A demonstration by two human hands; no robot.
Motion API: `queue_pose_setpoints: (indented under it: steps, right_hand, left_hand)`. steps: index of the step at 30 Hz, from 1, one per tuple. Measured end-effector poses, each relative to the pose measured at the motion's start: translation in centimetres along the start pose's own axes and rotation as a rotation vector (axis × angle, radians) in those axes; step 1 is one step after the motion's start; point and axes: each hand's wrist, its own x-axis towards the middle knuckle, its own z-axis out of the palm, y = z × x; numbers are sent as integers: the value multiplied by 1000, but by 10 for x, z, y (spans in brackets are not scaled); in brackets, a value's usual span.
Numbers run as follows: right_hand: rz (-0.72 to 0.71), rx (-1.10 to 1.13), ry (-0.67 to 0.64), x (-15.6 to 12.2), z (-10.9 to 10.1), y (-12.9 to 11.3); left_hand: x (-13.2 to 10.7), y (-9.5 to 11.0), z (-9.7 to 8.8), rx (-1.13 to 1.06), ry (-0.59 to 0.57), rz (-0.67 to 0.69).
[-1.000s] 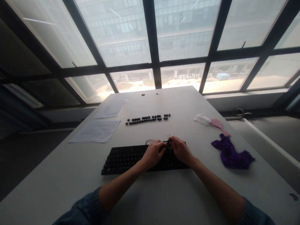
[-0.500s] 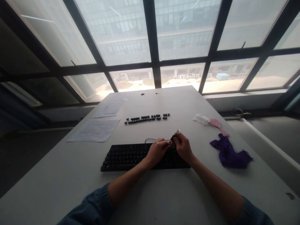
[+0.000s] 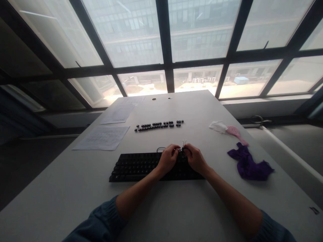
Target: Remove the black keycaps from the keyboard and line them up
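A black keyboard [image 3: 137, 166] lies on the white table, its right part largely covered by my hands. My right hand [image 3: 195, 158] is closed at the keyboard's far edge around a small keycap puller [image 3: 184, 144]. Two thin metal wires of the puller point up and away from me; its dark lower part is mostly hidden by the fingers. Just left of it, my left hand [image 3: 168, 158] has thumb and fingers curled together close to the puller. Whatever sits between those fingertips is too small to make out. A black cable [image 3: 160, 148] loops behind the keyboard.
Loose black keycaps [image 3: 158, 125] lie in two rows beyond the keyboard. Printed sheets [image 3: 102, 138] are at the left. On the right lie a white crumpled item [image 3: 217, 126], a pink hairbrush [image 3: 234, 131] and purple cloth [image 3: 252, 167]. A small dark object [image 3: 314, 210] is near the right edge.
The puller has moved slightly left, its wires turning more upright. My hands, together over it before, are now a little apart at the fingertips. The view has shifted slightly.
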Motion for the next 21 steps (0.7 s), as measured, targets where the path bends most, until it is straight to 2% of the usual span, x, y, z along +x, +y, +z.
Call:
queue_pose_setpoints:
  steps: [3,6,9,14,18,21]
  right_hand:
    - [-134,-95,-61,-3,0,-4]
    - [-178,-169,-51,-5,0,-4]
    - [-107,-135,13,-6,0,-1]
    - [-2,-17,108,-4,-1,1]
    - [67,56,214,-1,-3,-1]
    - [71,63,234,-1,-3,-2]
  left_hand:
    - [-2,3,0,89,-102,95]
    - [-4,5,-2,137,-189,154]
    - [-4,2,-3,140,-226,154]
    - [-3,-4,2,152,-199,122]
    - [-5,0,4,111,-171,146]
    - [-6,2,3,68,-165,139]
